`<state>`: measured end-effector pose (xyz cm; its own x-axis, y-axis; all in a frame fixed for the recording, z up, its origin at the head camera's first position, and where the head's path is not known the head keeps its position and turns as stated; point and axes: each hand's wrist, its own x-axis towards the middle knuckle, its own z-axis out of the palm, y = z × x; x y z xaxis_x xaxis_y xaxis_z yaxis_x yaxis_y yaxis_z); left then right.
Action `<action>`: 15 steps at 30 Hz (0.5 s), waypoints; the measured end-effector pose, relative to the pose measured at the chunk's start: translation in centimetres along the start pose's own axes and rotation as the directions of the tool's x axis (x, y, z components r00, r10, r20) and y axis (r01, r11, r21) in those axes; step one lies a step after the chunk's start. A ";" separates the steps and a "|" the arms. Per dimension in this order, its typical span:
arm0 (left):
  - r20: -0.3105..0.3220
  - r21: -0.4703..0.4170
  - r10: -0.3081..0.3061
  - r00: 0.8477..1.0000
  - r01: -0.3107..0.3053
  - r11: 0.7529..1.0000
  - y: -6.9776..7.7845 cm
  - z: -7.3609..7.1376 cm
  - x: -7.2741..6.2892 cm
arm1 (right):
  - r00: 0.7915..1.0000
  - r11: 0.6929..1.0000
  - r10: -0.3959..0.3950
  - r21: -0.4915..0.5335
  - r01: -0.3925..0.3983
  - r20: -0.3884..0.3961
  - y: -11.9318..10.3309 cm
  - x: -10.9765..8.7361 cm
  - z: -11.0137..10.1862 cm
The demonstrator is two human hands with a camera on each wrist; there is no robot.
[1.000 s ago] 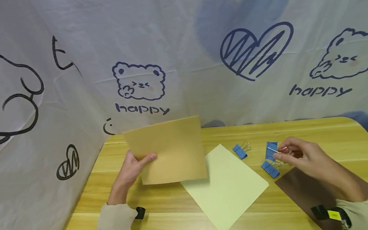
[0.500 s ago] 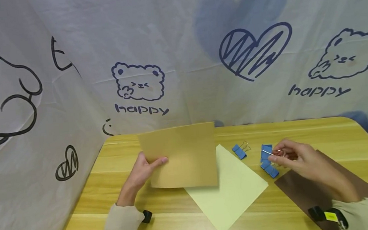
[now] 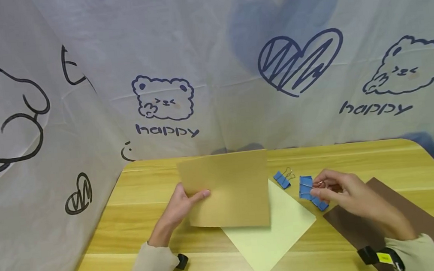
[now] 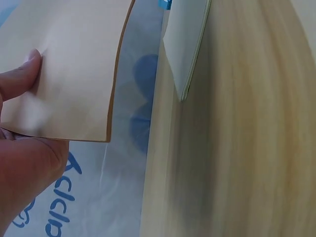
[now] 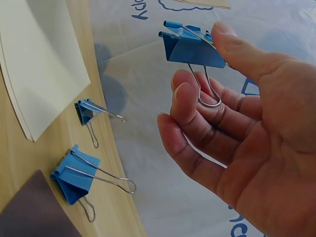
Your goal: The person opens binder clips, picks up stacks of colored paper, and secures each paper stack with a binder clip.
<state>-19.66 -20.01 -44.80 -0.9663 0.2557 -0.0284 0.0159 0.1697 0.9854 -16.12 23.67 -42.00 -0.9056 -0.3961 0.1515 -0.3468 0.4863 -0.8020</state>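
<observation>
In the head view my left hand (image 3: 182, 205) holds a stack of tan paper (image 3: 227, 190) by its left side, thumb on the near face and fingers hidden behind. The left wrist view shows the tan stack (image 4: 74, 69) raised off the table, its edge having some thickness. My right hand (image 3: 346, 193) holds a blue binder clip (image 3: 305, 187) by its wire handles, to the right of the tan stack and apart from it. Seen from the right wrist, the thumb lies along one handle of the binder clip (image 5: 195, 49) and the fingertips meet the other; its mouth looks narrow.
Pale yellow paper (image 3: 272, 238) lies at an angle on the wooden table (image 3: 106, 244), partly behind the tan stack. Brown paper (image 3: 414, 221) lies at right, under my right forearm. Two more blue binder clips, one small (image 3: 282, 179) and one larger (image 5: 76, 175), rest near the back.
My left hand has moved right and lower in view with the tan stack, which covers more of the yellow paper. My right hand has carried the binder clip left, towards the stack.
</observation>
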 end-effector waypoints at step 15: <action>0.056 0.013 0.051 0.997 -0.052 0.999 0.4 2.0 -0.2 | 0.991 0.992 -0.127 0.015 0.127 0.036 0.3 0.6 0.9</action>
<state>-19.00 -18.09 -44.75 -0.9483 0.3172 0.0124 0.0693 0.1689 0.9832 -16.54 22.91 -42.65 -0.8448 -0.4825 0.2313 -0.4549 0.4201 -0.7852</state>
